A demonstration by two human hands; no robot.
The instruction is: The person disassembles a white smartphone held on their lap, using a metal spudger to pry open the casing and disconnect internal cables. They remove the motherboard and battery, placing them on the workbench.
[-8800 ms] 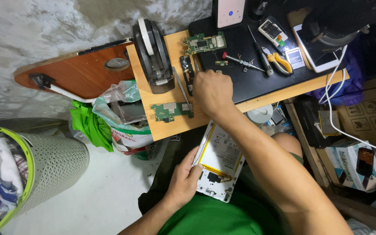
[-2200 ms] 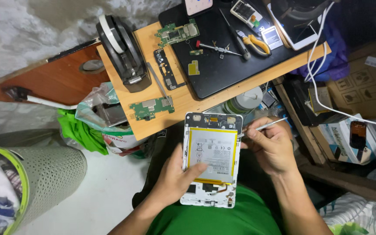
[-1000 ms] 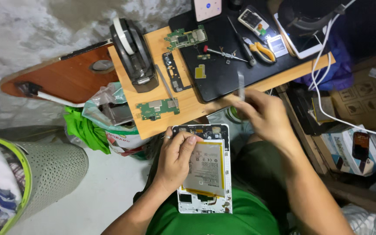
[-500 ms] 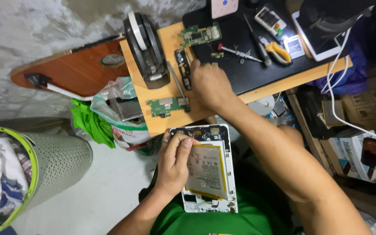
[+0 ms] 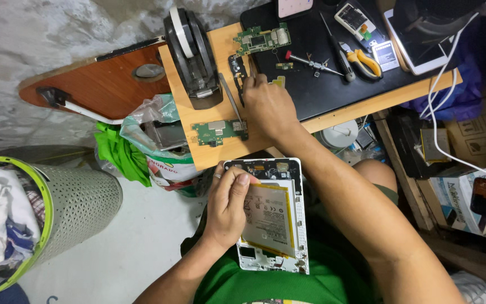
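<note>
In the head view, the left hand point(image 5: 227, 205) is curled around the left edge of the opened white tablet with its pale battery exposed point(image 5: 271, 217), thumb pressed on the battery, holding it over the lap. The right hand point(image 5: 269, 104) reaches up to the wooden bench top point(image 5: 198, 129), fingers bent down beside a narrow black circuit strip point(image 5: 236, 67); whether it grips anything cannot be told.

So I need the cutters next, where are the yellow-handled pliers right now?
In the head view, the yellow-handled pliers lie on the black mat at the upper right, between the screwdriver and a small battery.
</note>
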